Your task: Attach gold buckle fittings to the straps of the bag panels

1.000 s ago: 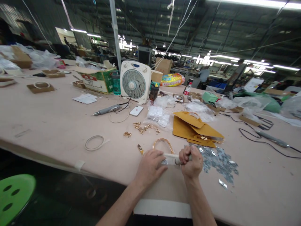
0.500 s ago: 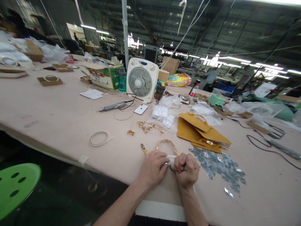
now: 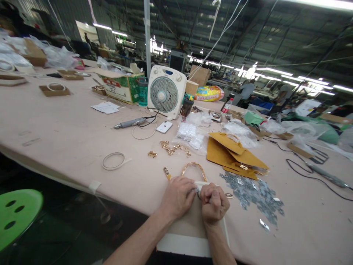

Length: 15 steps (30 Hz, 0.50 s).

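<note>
In front of me lies a handbag (image 3: 190, 221), its pale lining side facing up, with a plastic-wrapped looped handle (image 3: 195, 164) beyond my hands. A yellow strap with a metal end (image 3: 167, 173) sticks out at its left; another metal fitting (image 3: 229, 195) shows at the right. My left hand (image 3: 179, 195) is closed on the bag's upper edge, fingertips at a small silvery piece (image 3: 196, 190). My right hand (image 3: 214, 202) is a fist close beside those fingertips, wrapped round something mostly hidden by its fingers.
Thin metal plates (image 3: 255, 195) lie heaped at right, beside a mustard bag (image 3: 234, 156). Farther off are gold fittings (image 3: 173, 148), a phone (image 3: 164, 127), a grey powered screwdriver (image 3: 129, 123), a tape roll (image 3: 113, 161) and a fan (image 3: 165, 94). A green stool (image 3: 20, 221) stands lower left.
My right fist has shifted slightly left and turned, uncovering the metal fitting at the bag's right. My left hand stays on the bag's edge. The whole view has shifted slightly.
</note>
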Motion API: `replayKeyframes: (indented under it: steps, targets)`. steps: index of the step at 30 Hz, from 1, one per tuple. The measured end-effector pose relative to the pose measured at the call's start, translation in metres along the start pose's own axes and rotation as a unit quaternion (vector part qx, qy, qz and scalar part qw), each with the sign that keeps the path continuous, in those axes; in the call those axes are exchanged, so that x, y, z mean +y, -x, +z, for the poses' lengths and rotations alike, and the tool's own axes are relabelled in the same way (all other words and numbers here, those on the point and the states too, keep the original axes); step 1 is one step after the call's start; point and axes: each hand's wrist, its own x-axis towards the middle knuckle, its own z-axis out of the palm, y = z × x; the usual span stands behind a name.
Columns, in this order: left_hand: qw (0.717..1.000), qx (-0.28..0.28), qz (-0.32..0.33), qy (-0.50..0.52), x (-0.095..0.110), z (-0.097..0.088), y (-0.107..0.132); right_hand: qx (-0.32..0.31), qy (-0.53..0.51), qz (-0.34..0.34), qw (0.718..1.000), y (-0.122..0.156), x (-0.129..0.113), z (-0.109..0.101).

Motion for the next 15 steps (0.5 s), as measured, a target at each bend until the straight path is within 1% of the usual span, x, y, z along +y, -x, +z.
replayKeyframes:
  steps: [3, 8, 15]
  targets:
    - [1.000, 0.007, 0.001, -0.001, -0.001, 0.000, 0.000, 0.012, -0.027, 0.000, 1.000, 0.000, -0.003, 0.002]
    - [1.000, 0.002, -0.003, 0.008, -0.001, 0.000, 0.000, 0.000, -0.034, -0.011, 0.999, 0.000, -0.007, 0.006]
    - [1.000, -0.016, -0.014, 0.003, 0.003, -0.005, -0.002, -0.002, 0.024, -0.037, 0.999, 0.001, 0.004, 0.007]
